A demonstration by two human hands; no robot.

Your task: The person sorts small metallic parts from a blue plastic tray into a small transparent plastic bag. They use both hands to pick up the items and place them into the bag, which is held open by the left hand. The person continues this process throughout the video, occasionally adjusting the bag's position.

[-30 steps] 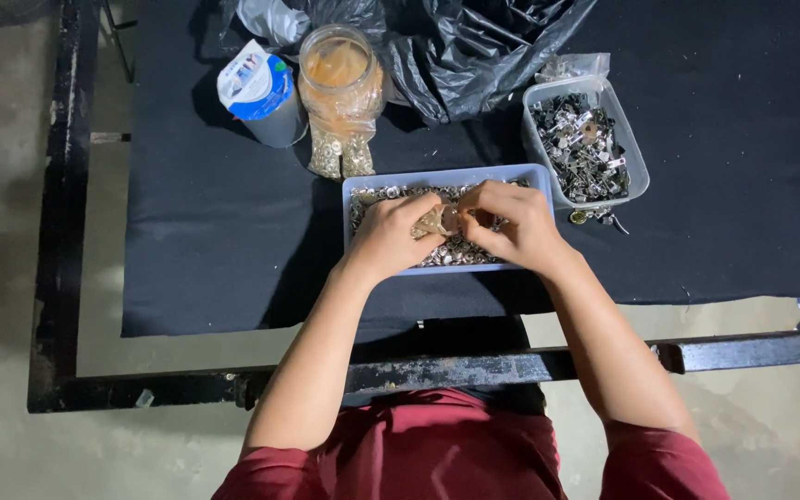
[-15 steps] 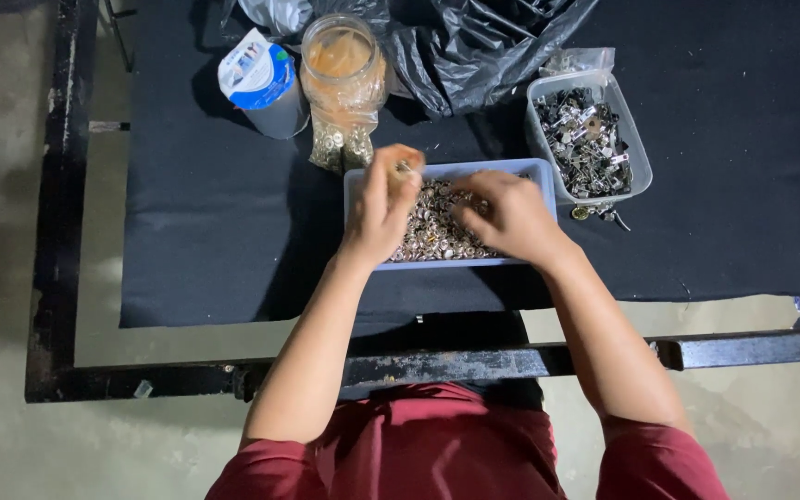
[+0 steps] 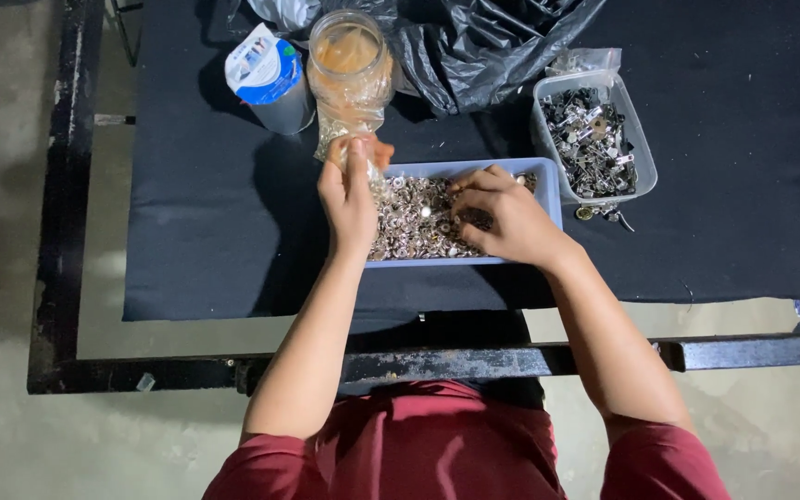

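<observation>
A pale blue tray (image 3: 548, 190) full of small silvery metal parts lies on the black table cover. My left hand (image 3: 348, 196) reaches over the tray's far left corner, its fingertips pinched together on a small metal part at the clear bag of parts (image 3: 344, 130) under the clear jar (image 3: 349, 57). In the right half of the tray my right hand (image 3: 504, 220) lies palm down, with its fingers curled into the parts. What those fingers hold is hidden.
A clear tub (image 3: 643, 162) of darker metal pieces stands to the right of the tray, with a few loose pieces beside it. A blue and white cup (image 3: 268, 76) and a crumpled black plastic bag (image 3: 483, 46) sit at the back. The black metal table frame (image 3: 743, 352) runs in front of me.
My left hand has left the middle of the tray, where both hands met, and moved away from me to the bag below the jar. My right hand stays in the tray.
</observation>
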